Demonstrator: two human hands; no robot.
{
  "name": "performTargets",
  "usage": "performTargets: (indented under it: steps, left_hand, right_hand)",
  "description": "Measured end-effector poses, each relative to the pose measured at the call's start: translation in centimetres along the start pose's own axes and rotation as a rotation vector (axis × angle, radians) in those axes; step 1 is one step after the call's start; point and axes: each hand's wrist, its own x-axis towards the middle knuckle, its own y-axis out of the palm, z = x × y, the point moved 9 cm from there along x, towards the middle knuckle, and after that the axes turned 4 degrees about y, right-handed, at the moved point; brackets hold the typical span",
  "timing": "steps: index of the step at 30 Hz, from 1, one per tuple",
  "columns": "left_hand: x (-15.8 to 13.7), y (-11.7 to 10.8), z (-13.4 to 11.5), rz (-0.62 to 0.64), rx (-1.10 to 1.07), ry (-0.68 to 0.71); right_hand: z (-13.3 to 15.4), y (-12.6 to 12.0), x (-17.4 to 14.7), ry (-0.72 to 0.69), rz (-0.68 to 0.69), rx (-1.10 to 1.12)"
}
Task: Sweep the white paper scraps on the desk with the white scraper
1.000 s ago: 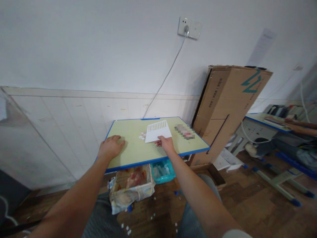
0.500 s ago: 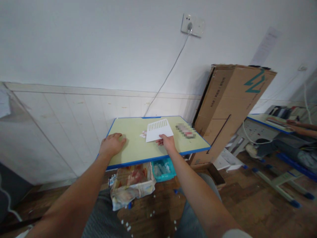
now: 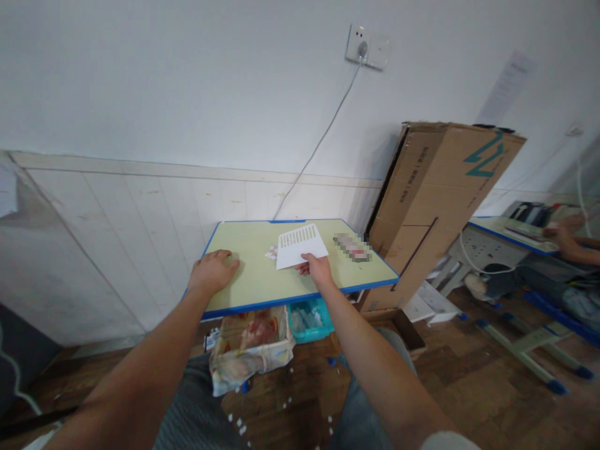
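One white card (image 3: 295, 249), with a row of narrow slots toward its far edge, is over the middle of the pale yellow tabletop (image 3: 248, 281). The person's right hand (image 3: 315, 270) pinches it by the near edge, thumb on top and the other fingers curled underneath. Whether the far edge rests on the table or hangs just above, I can't quite tell from where I stand. The left hand (image 3: 213, 272) lies palm down at the table's left side, its thumb held apart from the fingers, gripping nothing. Small pale scraps (image 3: 270, 254) sit in a loose cluster just beside the card's left edge, between it and that hand. To the right of the card lies a blurred oblong item (image 3: 354, 248). Below the table's near edge are a cloth-lined bin (image 3: 253, 362) and, beside it, a teal basket (image 3: 312, 335). A tall cardboard box (image 3: 434, 203) leans beyond the table's right end.
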Motion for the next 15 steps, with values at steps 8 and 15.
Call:
performTargets:
  steps: [8, 15]
  left_hand:
    - [0.08, 0.41, 0.07, -0.008, -0.002, 0.01]
    - [0.24, 0.68, 0.25, -0.001, 0.002, 0.04]
  right_hand:
    - [-0.21, -0.03, 0.3, -0.019, 0.012, -0.004]
    - [-0.24, 0.1, 0.2, -0.051, 0.0, -0.025]
